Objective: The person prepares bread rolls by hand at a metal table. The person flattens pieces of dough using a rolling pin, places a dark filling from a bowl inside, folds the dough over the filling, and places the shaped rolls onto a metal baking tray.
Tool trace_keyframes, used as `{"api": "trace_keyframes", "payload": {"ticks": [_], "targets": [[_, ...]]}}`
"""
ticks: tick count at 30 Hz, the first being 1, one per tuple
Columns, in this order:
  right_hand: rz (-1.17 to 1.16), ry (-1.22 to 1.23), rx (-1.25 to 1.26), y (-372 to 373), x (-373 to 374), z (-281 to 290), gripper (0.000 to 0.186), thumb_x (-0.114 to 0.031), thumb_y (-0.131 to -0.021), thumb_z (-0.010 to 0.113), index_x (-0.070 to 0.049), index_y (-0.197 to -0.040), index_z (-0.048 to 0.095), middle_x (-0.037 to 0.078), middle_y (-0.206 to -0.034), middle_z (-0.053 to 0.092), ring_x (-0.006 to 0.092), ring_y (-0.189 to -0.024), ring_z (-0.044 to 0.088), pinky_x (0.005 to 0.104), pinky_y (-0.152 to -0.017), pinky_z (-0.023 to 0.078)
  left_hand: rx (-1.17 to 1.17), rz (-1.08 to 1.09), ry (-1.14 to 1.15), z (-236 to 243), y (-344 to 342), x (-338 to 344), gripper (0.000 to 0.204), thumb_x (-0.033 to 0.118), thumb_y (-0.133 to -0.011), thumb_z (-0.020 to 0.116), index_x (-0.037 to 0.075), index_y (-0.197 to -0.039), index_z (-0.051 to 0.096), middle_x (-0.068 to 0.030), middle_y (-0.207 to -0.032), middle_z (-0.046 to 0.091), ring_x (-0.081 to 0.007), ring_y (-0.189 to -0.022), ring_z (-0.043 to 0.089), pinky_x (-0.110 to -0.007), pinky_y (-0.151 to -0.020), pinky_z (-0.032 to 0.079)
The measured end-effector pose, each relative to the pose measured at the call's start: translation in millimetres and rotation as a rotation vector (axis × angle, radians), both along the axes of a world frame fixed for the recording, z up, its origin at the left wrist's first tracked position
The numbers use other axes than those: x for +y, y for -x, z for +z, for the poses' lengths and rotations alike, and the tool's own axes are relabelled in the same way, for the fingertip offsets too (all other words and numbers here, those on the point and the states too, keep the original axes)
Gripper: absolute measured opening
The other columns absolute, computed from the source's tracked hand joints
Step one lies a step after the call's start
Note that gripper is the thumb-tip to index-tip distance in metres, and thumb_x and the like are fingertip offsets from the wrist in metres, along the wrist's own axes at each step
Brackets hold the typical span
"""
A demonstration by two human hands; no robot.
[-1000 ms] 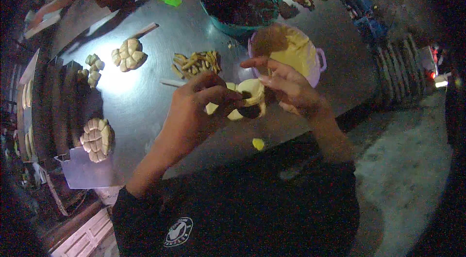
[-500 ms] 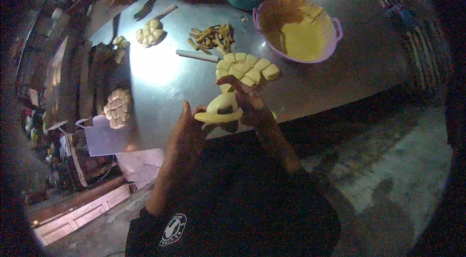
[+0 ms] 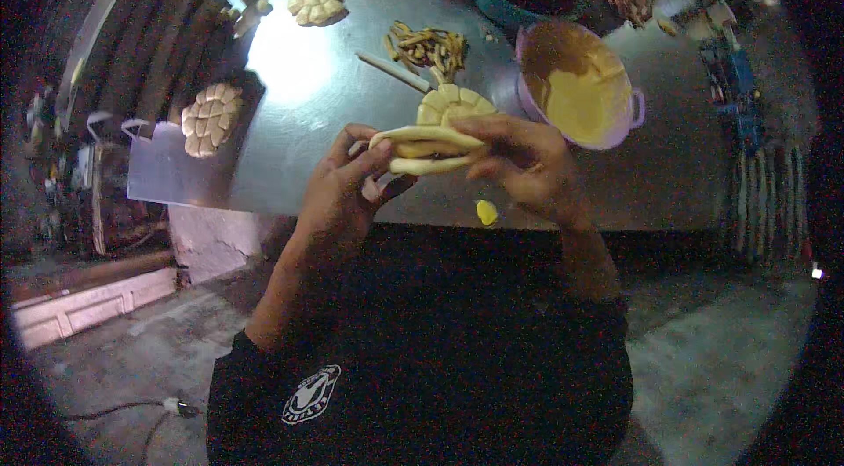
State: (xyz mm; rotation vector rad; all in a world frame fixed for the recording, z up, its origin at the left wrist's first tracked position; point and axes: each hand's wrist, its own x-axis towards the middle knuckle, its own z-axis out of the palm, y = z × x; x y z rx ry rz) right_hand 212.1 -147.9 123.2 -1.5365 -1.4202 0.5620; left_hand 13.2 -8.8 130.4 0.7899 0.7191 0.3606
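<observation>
A pale yellow piece of dough (image 3: 431, 166) is stretched between my two hands above the table's near edge, its long sides folded up around a darker strip in the middle. My left hand (image 3: 341, 178) grips its left end, thumb on top. At the other end, my right hand (image 3: 534, 165) pinches the dough between thumb and fingers. Just beyond them lies a cluster of cut dough pieces (image 3: 454, 100), partly covered by my right hand. A pale rod (image 3: 394, 71) and a pile of yellow-brown strips (image 3: 427, 46) sit farther back.
A lilac basin (image 3: 525, 53) with yellow mixture stands at right, beside a dark teal tub (image 3: 482, 7). More dough clusters (image 3: 316, 3) lie at far left and near left (image 3: 211, 120). A yellow blob (image 3: 486, 213) sits at the metal table's (image 3: 615, 202) edge. Another person's hands (image 3: 635, 7) work across.
The dough has gone from a cupped piece to a long folded shape drawn out between both hands. My right hand has moved to its right end. The whole view has shifted.
</observation>
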Motion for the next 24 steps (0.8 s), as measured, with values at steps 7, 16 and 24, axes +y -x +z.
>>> {"api": "trace_keyframes", "payload": {"ticks": [7, 16, 24], "targets": [[0.002, -0.172, -0.322, 24, 47, 9, 0.028, -0.011, -0.081, 0.075, -0.003, -0.108, 0.070, 0.012, -0.104, 0.072, 0.0238, -0.098, 0.068, 0.0345, -0.087, 0.053, -0.007, -0.101, -0.342, -11, 29, 33, 0.031, 0.018, -0.092, 0.067, 0.002, -0.111, 0.048, -0.0074, -0.101, 0.058, -0.0145, -0.089, 0.058, -0.028, -0.075, 0.051], [0.183, 0.064, 0.115, 63, 122, -4, 0.027, -0.011, -0.085, 0.074, -0.003, -0.110, 0.070, 0.010, -0.099, 0.071, 0.0184, -0.093, 0.068, 0.0320, -0.085, 0.054, 0.169, -0.390, -1.092, -14, 72, 111, 0.026, 0.023, -0.076, 0.081, 0.008, -0.096, 0.074, -0.0072, -0.090, 0.061, -0.0203, -0.082, 0.059, -0.034, -0.070, 0.050], [0.194, 0.594, 0.122, 98, 203, -19, 0.024, -0.013, -0.085, 0.075, -0.001, -0.105, 0.071, 0.008, -0.090, 0.071, 0.0131, -0.087, 0.067, 0.0283, -0.078, 0.053, 0.226, -0.168, -1.175, -62, 97, 175, 0.025, 0.013, -0.071, 0.083, 0.007, -0.094, 0.075, -0.0098, -0.081, 0.061, -0.0262, -0.079, 0.062, -0.033, -0.068, 0.050]]}}
